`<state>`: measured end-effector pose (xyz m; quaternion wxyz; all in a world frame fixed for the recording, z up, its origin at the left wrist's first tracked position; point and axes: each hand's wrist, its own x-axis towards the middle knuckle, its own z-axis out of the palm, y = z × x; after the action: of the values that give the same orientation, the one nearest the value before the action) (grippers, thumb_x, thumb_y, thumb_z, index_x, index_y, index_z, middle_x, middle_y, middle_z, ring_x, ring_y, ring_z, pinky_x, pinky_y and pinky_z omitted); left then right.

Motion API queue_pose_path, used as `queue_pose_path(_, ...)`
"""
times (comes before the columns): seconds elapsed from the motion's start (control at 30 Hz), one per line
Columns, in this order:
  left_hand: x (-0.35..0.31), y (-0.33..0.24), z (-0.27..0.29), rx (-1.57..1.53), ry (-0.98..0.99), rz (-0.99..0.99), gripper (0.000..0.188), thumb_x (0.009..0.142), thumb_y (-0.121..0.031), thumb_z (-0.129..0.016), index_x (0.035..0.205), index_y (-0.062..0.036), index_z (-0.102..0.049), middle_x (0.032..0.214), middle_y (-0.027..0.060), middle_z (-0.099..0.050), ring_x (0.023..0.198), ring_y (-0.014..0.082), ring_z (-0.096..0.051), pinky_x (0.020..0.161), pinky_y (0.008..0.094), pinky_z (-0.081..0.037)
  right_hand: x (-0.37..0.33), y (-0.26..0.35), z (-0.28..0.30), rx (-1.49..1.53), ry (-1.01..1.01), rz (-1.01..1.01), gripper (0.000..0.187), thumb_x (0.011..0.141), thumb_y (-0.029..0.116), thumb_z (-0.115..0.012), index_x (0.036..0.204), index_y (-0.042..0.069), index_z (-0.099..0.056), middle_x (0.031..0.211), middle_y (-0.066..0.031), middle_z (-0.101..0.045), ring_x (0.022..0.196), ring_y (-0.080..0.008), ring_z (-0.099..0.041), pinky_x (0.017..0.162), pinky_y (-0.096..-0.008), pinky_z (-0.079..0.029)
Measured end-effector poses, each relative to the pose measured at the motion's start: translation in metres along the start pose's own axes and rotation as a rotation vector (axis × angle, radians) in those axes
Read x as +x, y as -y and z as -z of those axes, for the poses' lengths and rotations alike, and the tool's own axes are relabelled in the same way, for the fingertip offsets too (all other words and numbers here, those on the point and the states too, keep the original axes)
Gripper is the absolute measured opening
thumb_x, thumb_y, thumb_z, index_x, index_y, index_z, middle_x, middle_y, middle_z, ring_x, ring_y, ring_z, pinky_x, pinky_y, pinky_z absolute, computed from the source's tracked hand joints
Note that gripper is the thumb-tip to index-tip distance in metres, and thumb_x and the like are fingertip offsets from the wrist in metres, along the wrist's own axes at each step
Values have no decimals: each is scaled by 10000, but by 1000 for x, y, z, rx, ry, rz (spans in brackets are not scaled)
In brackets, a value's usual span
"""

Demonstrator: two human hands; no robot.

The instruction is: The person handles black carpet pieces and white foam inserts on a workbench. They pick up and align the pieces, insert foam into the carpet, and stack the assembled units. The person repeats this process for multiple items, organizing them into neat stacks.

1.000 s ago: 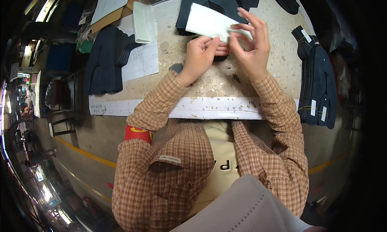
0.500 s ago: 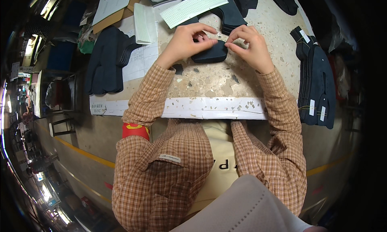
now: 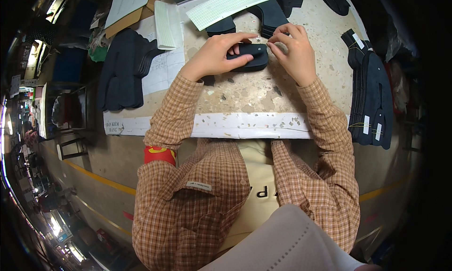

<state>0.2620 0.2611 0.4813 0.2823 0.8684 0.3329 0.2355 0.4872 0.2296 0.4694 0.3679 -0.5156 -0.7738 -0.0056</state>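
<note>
A small stack of dark navy cut pieces (image 3: 256,63) with a rounded end lies on the table in front of me. My left hand (image 3: 217,55) grips its left side, thumb along the near edge and fingers over the far side. A tiny pale sticker (image 3: 259,48) shows on the top piece. Just right of the stack, my right hand (image 3: 296,52) has thumb and forefinger pinched together; whatever they hold is too small to make out. Beyond the hands, a pale green sheet of small printed stickers (image 3: 228,8) rests across larger dark cut pieces (image 3: 270,19).
Another sticker sheet (image 3: 167,26) and written papers (image 3: 165,70) lie to the left, beside a dark stack (image 3: 121,73). Tagged dark pieces (image 3: 376,96) overhang the right edge. A cardboard folder (image 3: 134,12) sits far left. White tape (image 3: 245,126) lines the worn table's front edge.
My right hand has shifted slightly right and up. The left hand now wraps further over the stack, and the tiny sticker on the top piece has come into sight.
</note>
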Motion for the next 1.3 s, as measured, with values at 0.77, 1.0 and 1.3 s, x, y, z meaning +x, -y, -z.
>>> queue_pose_path(0.77,2,3,-6,77,-69,-166,380,790,-185,-723,1135,-66,-619,1033,67,-687,874,202,-669,762,314,-538,-8,9,-10,109,101,4,709,753,47,-728,1386,277,-505,796,45,-688,765,-144,-620,687,-290,-532)
queue_pose_path(1.0,1,-2,-3,15,-10,-59,408,765,-183,-743,1132,-67,-606,1064,82,-673,872,282,-673,808,354,-541,-5,2,-9,42,19,-102,575,767,83,-719,1306,219,-575,818,20,-682,819,-178,-628,680,-330,-539)
queue_pose_path(1.3,0,-3,-8,101,-54,-137,411,772,-212,-734,1133,-76,-592,1067,85,-659,939,299,-657,843,363,-520,-15,4,-15,138,121,-31,582,758,113,-737,1305,243,-589,850,-11,-684,827,-216,-646,753,-350,-533)
